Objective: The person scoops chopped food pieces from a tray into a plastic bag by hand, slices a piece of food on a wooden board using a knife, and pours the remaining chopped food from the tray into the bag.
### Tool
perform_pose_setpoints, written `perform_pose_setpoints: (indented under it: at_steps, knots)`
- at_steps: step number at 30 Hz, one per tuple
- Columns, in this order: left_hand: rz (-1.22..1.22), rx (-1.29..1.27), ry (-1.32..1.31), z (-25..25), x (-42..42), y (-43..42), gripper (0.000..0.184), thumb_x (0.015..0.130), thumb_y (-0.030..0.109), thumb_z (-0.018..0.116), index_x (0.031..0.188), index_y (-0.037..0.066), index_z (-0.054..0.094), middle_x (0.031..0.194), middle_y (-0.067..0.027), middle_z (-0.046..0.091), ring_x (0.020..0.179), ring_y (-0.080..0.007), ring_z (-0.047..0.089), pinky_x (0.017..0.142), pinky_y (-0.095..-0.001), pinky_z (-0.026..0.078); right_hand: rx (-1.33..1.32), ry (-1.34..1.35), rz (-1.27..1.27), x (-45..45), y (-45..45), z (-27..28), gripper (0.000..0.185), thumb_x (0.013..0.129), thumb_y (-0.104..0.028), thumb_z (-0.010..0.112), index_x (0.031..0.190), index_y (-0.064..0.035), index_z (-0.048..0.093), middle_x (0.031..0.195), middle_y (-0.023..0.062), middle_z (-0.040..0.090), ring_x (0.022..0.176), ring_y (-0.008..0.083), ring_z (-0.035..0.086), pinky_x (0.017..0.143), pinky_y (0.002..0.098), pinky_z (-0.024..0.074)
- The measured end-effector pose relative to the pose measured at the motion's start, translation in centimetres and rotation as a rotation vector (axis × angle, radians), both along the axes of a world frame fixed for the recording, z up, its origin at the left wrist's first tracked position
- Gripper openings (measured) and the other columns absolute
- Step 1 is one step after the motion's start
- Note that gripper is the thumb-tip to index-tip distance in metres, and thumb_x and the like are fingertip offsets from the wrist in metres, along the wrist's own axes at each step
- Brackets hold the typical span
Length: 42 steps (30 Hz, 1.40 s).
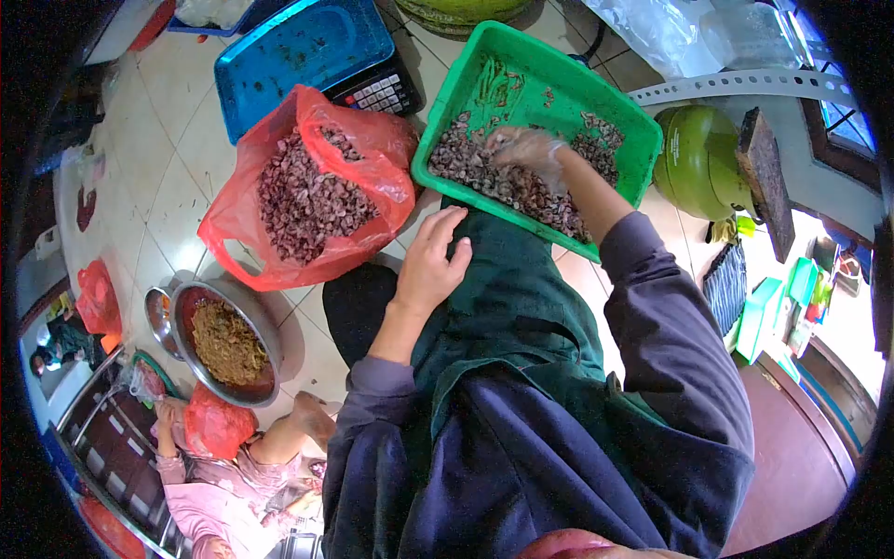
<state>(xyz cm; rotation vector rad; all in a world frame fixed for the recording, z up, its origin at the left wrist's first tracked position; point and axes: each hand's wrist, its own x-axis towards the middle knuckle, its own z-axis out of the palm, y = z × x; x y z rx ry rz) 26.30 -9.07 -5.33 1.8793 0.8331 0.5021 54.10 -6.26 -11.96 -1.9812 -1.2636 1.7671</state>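
Observation:
My right hand (pixel 529 151), in a clear plastic glove, is inside the green tub (pixel 549 58). Its fingers curl down over the small purplish-brown pieces (pixel 466 163); whatever they hold is hidden. Green strips (pixel 498 84) lie near the tub's far left corner. My left hand (pixel 436 259) is bare and rests over my lap, fingers extended and thumb apart, holding nothing. Left of it stands an open red plastic bag (pixel 251 205) full of similar pieces (pixel 307 200).
A scale with a blue tray (pixel 298 56) sits behind the bag. Green gas cylinders (pixel 698 163) stand at right and top. A metal bowl of brownish food (pixel 270 321) is at lower left, near another person (pixel 214 484) on the floor. Plastic sheeting (pixel 643 33) lies at top right.

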Motion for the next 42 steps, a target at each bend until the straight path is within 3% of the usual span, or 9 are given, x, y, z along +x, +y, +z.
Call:
perform_pose_setpoints:
  at_steps: [9, 12, 15, 20, 26, 32, 35, 38, 42]
  knots:
    - [0.654, 1.12, 0.379, 10.6, -10.0, 6.9, 0.028, 0.077, 0.015, 0.068, 0.104, 0.005, 0.065, 0.122, -0.015, 0.052, 0.114, -0.0318, 0.047, 0.096, -0.0438, 0.039, 0.096, 0.236, -0.294, 1.4, -1.1, 8.4, 0.032, 0.079, -0.023, 0.067, 0.109, -0.0141, 0.061, 0.106, 0.0008, 0.059, 0.1, 0.014, 0.054, 0.082, 0.0309, 0.0465]
    - [0.777, 1.119, 0.527, 11.4, -12.5, 9.2, 0.046, 0.076, 0.02, 0.072, 0.117, 0.004, 0.056, 0.122, -0.0181, 0.05, 0.112, -0.0345, 0.047, 0.095, -0.0453, 0.039, 0.228, 0.286, -0.232, -0.9, 0.3, 14.7, 0.031, 0.082, -0.019, 0.064, 0.111, -0.0104, 0.058, 0.103, 0.0016, 0.06, 0.091, 0.0121, 0.058, 0.07, 0.0258, 0.0478]
    - [0.894, 0.651, 0.182, 8.1, -14.4, 11.1, 0.068, 0.076, 0.026, 0.076, 0.129, 0.0, 0.041, 0.126, -0.0244, 0.046, 0.115, -0.0317, 0.047, 0.092, -0.0407, 0.04, 0.196, 0.447, -0.272, -4.0, 3.2, 19.4, 0.029, 0.084, -0.016, 0.062, 0.111, -0.0066, 0.056, 0.099, 0.003, 0.061, 0.076, 0.01, 0.061, 0.055, 0.02, 0.0484]
    - [0.911, 0.203, 0.122, 8.5, -15.1, 12.1, 0.06, 0.086, 0.015, 0.064, 0.133, 0.0, 0.031, 0.088, -0.0123, 0.06, 0.075, -0.0185, 0.058, 0.072, -0.0327, 0.049, 0.191, 0.78, 0.03, -11.7, 8.8, 23.8, 0.034, 0.086, -0.014, 0.062, 0.117, -0.0062, 0.05, 0.093, 0.0062, 0.062, 0.067, 0.0104, 0.063, 0.042, 0.0143, 0.0448]
    - [0.877, 0.008, -0.312, 9.6, -15.6, 11.9, 0.05, 0.09, 0.005, 0.054, 0.134, 0.002, 0.03, 0.1, -0.0122, 0.063, 0.068, -0.0083, 0.054, 0.058, -0.0215, 0.045, 0.4, 0.466, 0.274, -23.0, 12.7, 20.2, 0.042, 0.08, -0.026, 0.067, 0.116, -0.0048, 0.057, 0.099, 0.0057, 0.064, 0.08, 0.0134, 0.065, 0.065, 0.0273, 0.0538]
    - [0.853, -0.005, -0.318, 9.4, -16.1, 11.9, 0.057, 0.09, 0.005, 0.055, 0.139, 0.008, 0.026, 0.109, -0.0177, 0.058, 0.067, -0.0129, 0.059, 0.055, -0.024, 0.049, 0.68, -0.564, 0.918, -27.8, 12.6, 11.5, 0.038, 0.082, -0.029, 0.058, 0.117, -0.0143, 0.063, 0.118, 0.0128, 0.062, 0.108, 0.0303, 0.06, 0.092, 0.0431, 0.0483]
    - [0.846, -0.05, -0.268, 9.3, -16.3, 11.6, 0.062, 0.088, 0.008, 0.06, 0.14, 0.002, 0.025, 0.12, -0.0159, 0.054, 0.081, -0.0133, 0.057, 0.071, -0.0266, 0.048, 0.669, -0.578, 0.77, -26.1, 9.0, 12.7, 0.038, 0.082, -0.033, 0.056, 0.116, -0.017, 0.064, 0.121, 0.0138, 0.06, 0.111, 0.0315, 0.058, 0.095, 0.0436, 0.046]
    - [0.896, 0.137, -0.066, 7.9, -16.3, 11.5, 0.067, 0.087, 0.015, 0.064, 0.139, 0.0, 0.026, 0.127, -0.0177, 0.049, 0.098, -0.02, 0.055, 0.086, -0.0333, 0.046, 1.164, -0.227, 0.58, -22.4, 6.6, 14.7, 0.03, 0.087, -0.035, 0.054, 0.109, -0.0193, 0.067, 0.126, 0.0126, 0.056, 0.116, 0.0297, 0.053, 0.099, 0.0408, 0.0428]
    - [0.908, 0.823, 0.302, 9.1, -14.1, 9.2, 0.062, 0.085, 0.018, 0.066, 0.135, -0.002, 0.034, 0.127, -0.0181, 0.049, 0.106, -0.0245, 0.053, 0.091, -0.0362, 0.043, 1.111, -0.036, 0.21, -14.6, 3.1, 17.5, 0.03, 0.09, -0.034, 0.054, 0.11, -0.0156, 0.066, 0.121, 0.0127, 0.059, 0.113, 0.0295, 0.055, 0.098, 0.0398, 0.0429]
